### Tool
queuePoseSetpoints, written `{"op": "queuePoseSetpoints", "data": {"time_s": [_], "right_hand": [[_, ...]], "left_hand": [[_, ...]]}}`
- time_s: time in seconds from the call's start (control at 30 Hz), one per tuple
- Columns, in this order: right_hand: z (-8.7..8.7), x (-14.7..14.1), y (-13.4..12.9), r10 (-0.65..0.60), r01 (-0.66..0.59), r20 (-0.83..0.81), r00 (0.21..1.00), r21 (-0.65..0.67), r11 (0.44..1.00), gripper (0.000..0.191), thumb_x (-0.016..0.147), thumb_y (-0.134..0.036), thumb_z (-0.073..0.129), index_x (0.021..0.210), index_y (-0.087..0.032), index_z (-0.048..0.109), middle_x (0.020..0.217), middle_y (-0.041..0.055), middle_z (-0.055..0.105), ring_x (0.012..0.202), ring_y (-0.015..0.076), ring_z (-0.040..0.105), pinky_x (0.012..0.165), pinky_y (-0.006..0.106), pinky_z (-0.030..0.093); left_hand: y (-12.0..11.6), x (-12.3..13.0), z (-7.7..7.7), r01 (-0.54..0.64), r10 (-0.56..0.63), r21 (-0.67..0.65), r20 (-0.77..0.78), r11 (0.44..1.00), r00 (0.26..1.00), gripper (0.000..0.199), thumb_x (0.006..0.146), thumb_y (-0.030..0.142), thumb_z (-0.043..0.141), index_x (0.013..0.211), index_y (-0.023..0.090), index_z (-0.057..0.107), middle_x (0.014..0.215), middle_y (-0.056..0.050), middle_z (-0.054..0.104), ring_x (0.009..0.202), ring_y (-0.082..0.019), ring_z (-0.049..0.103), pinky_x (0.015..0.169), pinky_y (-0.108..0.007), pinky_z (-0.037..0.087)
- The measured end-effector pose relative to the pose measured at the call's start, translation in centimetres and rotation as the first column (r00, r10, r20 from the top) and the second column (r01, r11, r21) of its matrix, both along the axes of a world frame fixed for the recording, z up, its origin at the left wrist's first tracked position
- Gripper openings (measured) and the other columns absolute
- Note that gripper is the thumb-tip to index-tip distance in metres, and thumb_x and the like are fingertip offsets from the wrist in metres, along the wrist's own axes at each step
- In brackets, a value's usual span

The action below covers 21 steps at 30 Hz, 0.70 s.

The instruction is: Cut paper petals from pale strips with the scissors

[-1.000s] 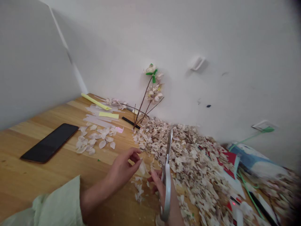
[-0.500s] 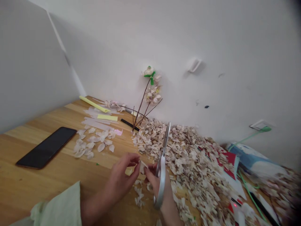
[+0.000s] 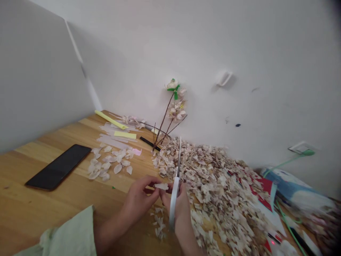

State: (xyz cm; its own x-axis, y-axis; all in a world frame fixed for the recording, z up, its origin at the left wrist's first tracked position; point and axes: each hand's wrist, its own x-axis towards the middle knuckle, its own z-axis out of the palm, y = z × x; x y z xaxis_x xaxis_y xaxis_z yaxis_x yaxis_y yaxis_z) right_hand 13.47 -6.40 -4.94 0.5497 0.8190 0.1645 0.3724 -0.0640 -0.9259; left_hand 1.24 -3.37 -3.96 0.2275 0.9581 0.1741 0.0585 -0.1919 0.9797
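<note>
In the head view my left hand pinches a pale petal between thumb and fingertips. My right hand meets it there, its thumb and fingers at the petal's other side. Scissors with a white handle hang on my right hand, seen nearly edge-on, blades pointing up and away. Part of the fingers of both hands is hidden. Below the petal lie a few loose scraps. Just right of my right hand spreads a large heap of dried-looking petals.
Left on the wooden table lies a black phone. Beyond are separate petals, a yellow paper strip and a black pen. Flowers on brown stems stand against the wall. A blue-white bag lies right.
The petal has turned from upright to lying sideways between my fingertips. My right hand has rotated, and the scissors now point straighter up, further left. The view has shifted slightly.
</note>
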Motion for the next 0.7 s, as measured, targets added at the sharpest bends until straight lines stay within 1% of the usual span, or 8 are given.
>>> {"op": "queuePoseSetpoints", "data": {"time_s": [0.1,0.17,0.3,0.43,0.5,0.57,0.63,0.7], "right_hand": [[-0.4,0.2,0.2,-0.026,0.027,0.018,1.000,-0.079,0.996,0.029,0.053,-0.035,0.062,0.074,-0.022,0.046,0.067,0.0051,0.062,0.060,0.0252,0.060,0.058,0.038,0.047],[-0.8,0.3,0.3,-0.016,0.018,0.011,1.000,-0.113,0.993,0.029,0.054,-0.037,0.060,0.074,-0.022,0.045,0.067,0.0045,0.060,0.059,0.0252,0.060,0.057,0.039,0.047],[-1.2,-0.1,0.4,0.051,-0.063,-0.079,0.996,-0.157,0.986,0.028,0.058,-0.039,0.055,0.076,-0.023,0.040,0.062,-0.0010,0.057,0.055,0.0223,0.061,0.049,0.033,0.047],[-0.8,-0.7,0.3,0.090,-0.117,-0.161,0.983,-0.168,0.979,0.030,0.060,-0.045,0.052,0.075,-0.024,0.037,0.064,0.0000,0.058,0.054,0.0220,0.063,0.041,0.030,0.048],[-0.6,-0.6,0.3,0.085,-0.109,-0.138,0.987,-0.168,0.980,0.031,0.059,-0.045,0.053,0.075,-0.023,0.039,0.065,0.0014,0.060,0.055,0.0227,0.064,0.043,0.031,0.048],[-0.6,-0.2,0.3,0.080,-0.093,-0.083,0.993,-0.163,0.982,0.030,0.057,-0.042,0.056,0.075,-0.023,0.041,0.067,0.0031,0.062,0.058,0.0235,0.064,0.050,0.034,0.050],[-0.6,0.2,0.2,0.082,-0.085,-0.031,0.996,-0.158,0.984,0.031,0.056,-0.041,0.059,0.076,-0.023,0.043,0.069,0.0052,0.064,0.061,0.0250,0.063,0.057,0.037,0.050],[-0.5,0.4,0.1,0.076,-0.069,0.034,0.997,-0.164,0.984,0.031,0.056,-0.041,0.060,0.075,-0.023,0.044,0.069,0.0070,0.065,0.062,0.0269,0.063,0.059,0.038,0.049]], "left_hand": [[0.1,-0.1,0.0,-0.018,0.018,-0.009,-0.043,1.000,0.999,0.015,0.069,0.019,0.055,0.077,0.019,0.067,0.077,-0.004,0.070,0.069,-0.017,0.064,0.059,-0.025,0.052],[0.2,-0.2,0.1,-0.047,0.045,-0.036,-0.057,0.998,0.997,0.015,0.069,0.022,0.056,0.077,0.017,0.067,0.076,-0.006,0.070,0.068,-0.018,0.064,0.059,-0.026,0.051],[0.2,-0.4,0.4,-0.047,0.042,-0.113,-0.039,0.992,0.998,0.022,0.071,0.030,0.056,0.085,0.015,0.067,0.075,-0.007,0.070,0.066,-0.019,0.064,0.056,-0.026,0.050],[0.1,-0.6,0.4,-0.030,0.025,-0.113,-0.042,0.993,0.999,0.023,0.073,0.032,0.054,0.082,0.016,0.067,0.075,-0.007,0.069,0.068,-0.020,0.064,0.053,-0.025,0.048],[0.2,-0.7,0.3,-0.055,0.048,-0.095,-0.074,0.994,0.996,0.021,0.073,0.032,0.053,0.076,0.016,0.066,0.073,-0.007,0.069,0.067,-0.020,0.063,0.051,-0.025,0.046],[0.4,-0.7,0.3,-0.079,0.072,-0.076,-0.101,0.994,0.992,0.019,0.072,0.031,0.054,0.071,0.016,0.065,0.069,-0.006,0.068,0.065,-0.020,0.062,0.052,-0.025,0.045],[0.5,-0.8,0.2,-0.077,0.069,-0.072,-0.105,0.994,0.992,0.018,0.071,0.031,0.053,0.067,0.017,0.064,0.066,-0.005,0.066,0.063,-0.020,0.061,0.053,-0.026,0.046],[0.6,-0.8,0.2,-0.057,0.050,-0.090,-0.089,0.994,0.995,0.018,0.071,0.031,0.053,0.065,0.017,0.062,0.064,-0.005,0.065,0.062,-0.019,0.061,0.052,-0.026,0.046]]}}
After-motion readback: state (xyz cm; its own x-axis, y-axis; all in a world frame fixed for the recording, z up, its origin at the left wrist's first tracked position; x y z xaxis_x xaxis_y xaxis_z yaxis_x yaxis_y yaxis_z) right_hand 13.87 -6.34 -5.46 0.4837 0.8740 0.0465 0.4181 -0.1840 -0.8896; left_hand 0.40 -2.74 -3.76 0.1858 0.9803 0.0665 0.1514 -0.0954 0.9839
